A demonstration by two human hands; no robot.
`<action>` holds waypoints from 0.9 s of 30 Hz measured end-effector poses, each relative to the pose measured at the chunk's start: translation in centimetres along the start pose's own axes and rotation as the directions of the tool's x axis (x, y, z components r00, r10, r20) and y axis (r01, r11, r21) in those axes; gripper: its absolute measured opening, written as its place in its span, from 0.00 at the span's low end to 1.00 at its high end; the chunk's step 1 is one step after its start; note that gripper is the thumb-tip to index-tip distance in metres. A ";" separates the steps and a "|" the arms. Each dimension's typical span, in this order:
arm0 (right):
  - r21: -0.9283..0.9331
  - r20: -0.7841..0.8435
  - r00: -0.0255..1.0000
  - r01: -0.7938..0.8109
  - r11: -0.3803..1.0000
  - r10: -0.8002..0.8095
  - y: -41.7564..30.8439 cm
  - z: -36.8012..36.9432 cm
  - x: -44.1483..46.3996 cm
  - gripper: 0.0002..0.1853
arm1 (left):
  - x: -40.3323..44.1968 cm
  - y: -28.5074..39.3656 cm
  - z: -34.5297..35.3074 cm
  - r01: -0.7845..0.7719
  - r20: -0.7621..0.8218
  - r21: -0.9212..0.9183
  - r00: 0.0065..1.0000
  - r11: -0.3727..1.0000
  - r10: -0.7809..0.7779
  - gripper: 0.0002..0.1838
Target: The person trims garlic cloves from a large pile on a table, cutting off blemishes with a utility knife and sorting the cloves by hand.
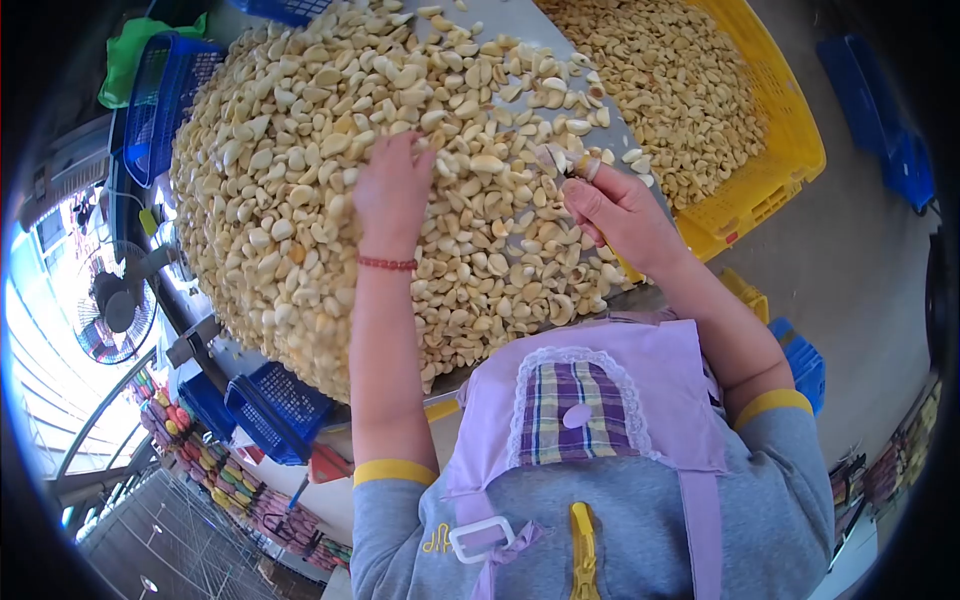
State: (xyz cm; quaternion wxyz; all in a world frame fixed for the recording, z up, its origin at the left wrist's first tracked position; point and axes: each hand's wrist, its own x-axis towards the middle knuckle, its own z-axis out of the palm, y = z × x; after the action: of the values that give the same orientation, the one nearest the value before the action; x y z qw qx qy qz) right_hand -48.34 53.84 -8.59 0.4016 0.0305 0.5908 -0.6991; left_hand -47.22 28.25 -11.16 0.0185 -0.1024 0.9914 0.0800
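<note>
A big heap of peeled garlic cloves [290, 200] covers the metal work table [530, 25]. My left hand [390, 195], a red bead bracelet at its wrist, reaches into the heap and is slightly smeared by motion. Its thumb stands apart from the fingers and no clove shows in its grasp; the fingertips are partly lost among the cloves. Over the right side of the heap, my right hand [625, 215] is closed on a small knife [567, 170]. Only a short dark part of it shows beside the thumb and a wrapped fingertip.
Right of the table stands a yellow crate [790, 130] full of cloves. Blue baskets [275, 405] hang or stand at the left edge, with a green bag [145, 50] farther up. A fan [118, 300] is at far left. Blue crates [885, 120] lie on the floor at right.
</note>
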 end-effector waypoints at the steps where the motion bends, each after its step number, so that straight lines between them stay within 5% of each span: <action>1: -0.001 0.002 1.000 -0.010 1.000 0.010 0.2 -0.3 -0.1 0.11 | -0.1 -0.1 -0.1 0.012 0.011 0.006 1.000 1.000 -0.012 0.10; 2: -0.003 0.007 1.000 -0.020 1.000 0.020 0.4 -0.6 -0.2 0.12 | -0.1 -0.3 -0.2 0.027 0.020 0.013 0.999 1.000 -0.027 0.10; 5: -0.020 -0.007 1.000 -0.017 1.000 0.017 0.1 -0.6 -0.3 0.13 | 0.3 -1.4 -0.5 0.214 0.192 -0.431 0.971 0.877 -0.143 0.08; 8: -0.015 0.012 1.000 0.018 1.000 -0.018 0.6 -0.3 0.1 0.17 | -1.3 -0.8 -1.9 0.486 0.452 -0.845 0.872 0.224 -0.187 0.05; 11: -0.030 0.045 0.995 0.087 0.996 -0.085 0.8 0.5 0.5 0.17 | -3.3 1.1 -2.0 0.350 0.382 -0.912 0.914 -0.212 -0.135 0.03; 15: -0.178 0.065 0.994 0.092 0.980 -0.082 1.1 0.8 0.5 0.19 | -5.2 2.1 -1.0 0.284 0.379 -0.835 0.918 -0.471 -0.117 0.02; 19: -0.281 0.125 0.984 0.156 0.947 -0.126 0.4 0.8 0.2 0.23 | -6.1 4.9 -2.7 0.367 0.445 -0.833 0.889 -0.415 -0.107 0.09; 23: -0.252 0.182 0.950 0.296 0.921 -0.255 1.2 1.1 0.2 0.25 | -7.0 5.5 -2.5 0.324 0.339 -0.899 0.941 -0.294 0.000 0.10; 27: -0.214 0.232 0.934 0.323 0.922 -0.274 2.6 1.0 0.5 0.23 | -7.5 7.3 -2.4 0.178 0.180 -0.983 0.981 -0.040 -0.073 0.09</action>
State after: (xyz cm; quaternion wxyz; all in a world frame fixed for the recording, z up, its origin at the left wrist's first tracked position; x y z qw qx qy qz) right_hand -46.71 52.73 -10.60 0.3472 -0.1802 0.6284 -0.6724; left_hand -41.48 36.42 -7.27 -0.0170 -0.1708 0.6186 0.7667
